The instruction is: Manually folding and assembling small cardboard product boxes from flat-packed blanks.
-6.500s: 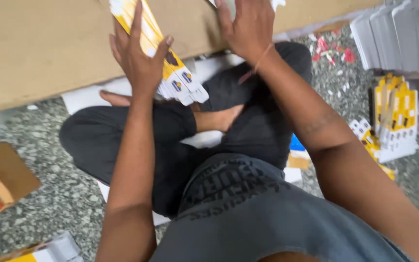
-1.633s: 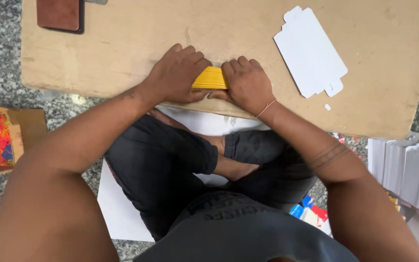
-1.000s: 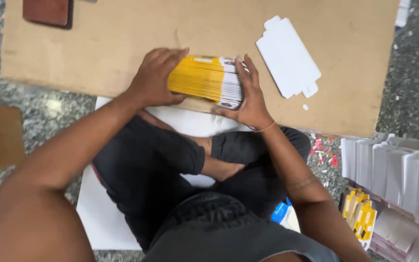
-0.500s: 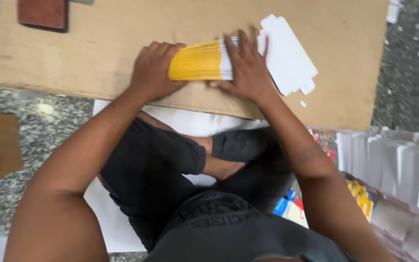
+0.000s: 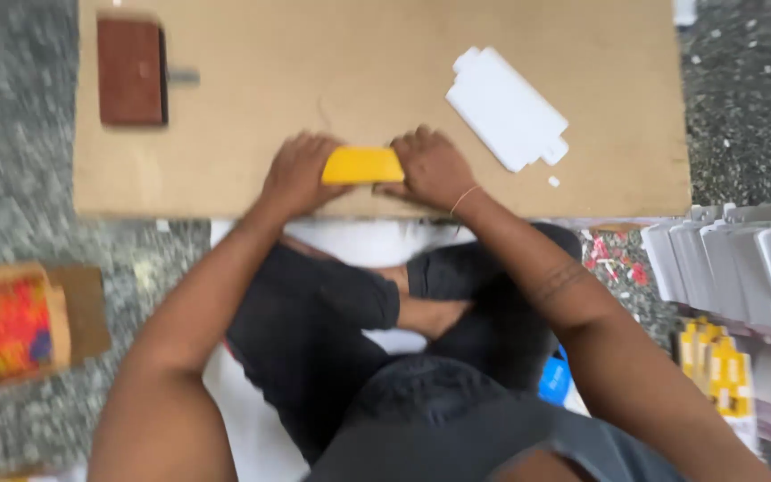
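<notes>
Both my hands grip a yellow stack of flat cards (image 5: 363, 165), held upright on its edge on the brown board (image 5: 314, 71) near the board's front edge. My left hand (image 5: 298, 172) clasps the stack's left end and my right hand (image 5: 432, 167) clasps its right end. A white die-cut card blank (image 5: 508, 109) lies flat on the board, just right of and beyond my right hand. I sit cross-legged on the floor behind the board.
A dark red-brown block with a short handle (image 5: 132, 71) lies at the board's far left. A cardboard box with colourful contents (image 5: 15, 326) stands on the speckled floor at left. Rows of white blanks (image 5: 742, 263) and yellow cards (image 5: 716, 366) stand at right.
The yellow stack lay tilted with its white face showing; now it stands on edge, squared between both hands. My right hand has come off the white blank's edge.
</notes>
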